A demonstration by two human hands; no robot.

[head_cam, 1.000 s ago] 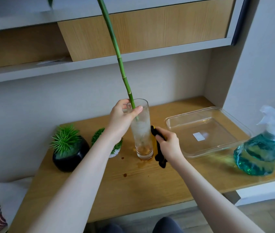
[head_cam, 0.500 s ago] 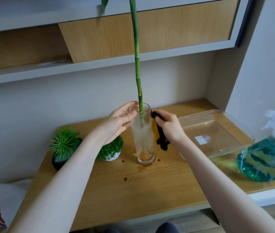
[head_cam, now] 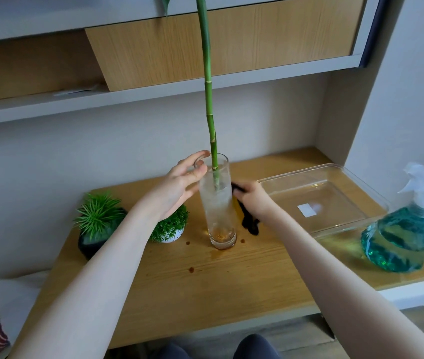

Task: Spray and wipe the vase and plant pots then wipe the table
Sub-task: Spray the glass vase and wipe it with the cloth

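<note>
A tall clear glass vase (head_cam: 218, 211) stands mid-table with a green bamboo stalk (head_cam: 209, 94) rising upright out of it. My left hand (head_cam: 179, 187) is beside the vase's upper left, fingers straight, fingertips at the rim. My right hand (head_cam: 253, 200) grips a black cloth (head_cam: 249, 221) against the vase's right side. A black pot (head_cam: 89, 242) with a spiky green plant and a small white pot (head_cam: 169, 235) with a bushy plant stand at the left. A spray bottle (head_cam: 400, 237) of teal liquid stands at the right edge.
A clear plastic tray (head_cam: 356, 177) lies at the back right of the wooden table (head_cam: 205, 294). Brown drops and a wet patch mark the wood around the vase. A wooden cabinet and shelf hang overhead. Fabric items lie on the floor at lower left.
The bamboo stalk has swung from leaning left to upright. My left hand has let go of the vase rim and opened. My right hand has brought the cloth up against the vase's side.
</note>
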